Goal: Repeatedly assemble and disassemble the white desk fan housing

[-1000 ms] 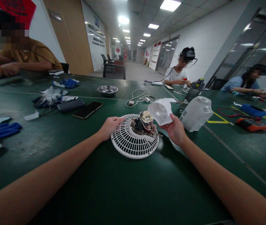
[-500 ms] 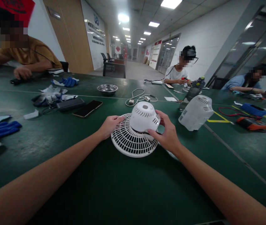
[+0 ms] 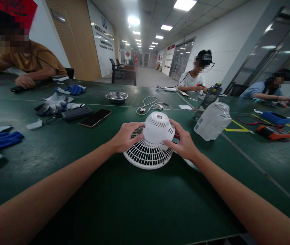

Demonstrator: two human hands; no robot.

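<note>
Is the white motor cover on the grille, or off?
On: motor cover sits over the fan grille, left hand and right hand at its sides. Whether fastened, I cannot tell.

Vented fan motor cover (image 3: 158,130): smooth white plastic, soft gloss
Fan grille (image 3: 148,167): white plastic, ribbed
Bowl (image 3: 116,98): shiny, polished metal
Smartphone (image 3: 96,118): smooth, dark, glossy screen
Tabletop (image 3: 134,204): smooth green surface, dull sheen
Blue glove (image 3: 4,141): wrinkled, rubbery-looking coating
Wall panel (image 3: 70,51): wood-look, finely grooved

The vented cover (image 3: 157,131) is white, and so is the grille (image 3: 148,159), patterned with radiating ribs. The table (image 3: 139,204) is dark green with yellow lines (image 3: 237,130); the leftmost glove (image 3: 3,140) is blue, the phone screen (image 3: 96,118) black.
</note>
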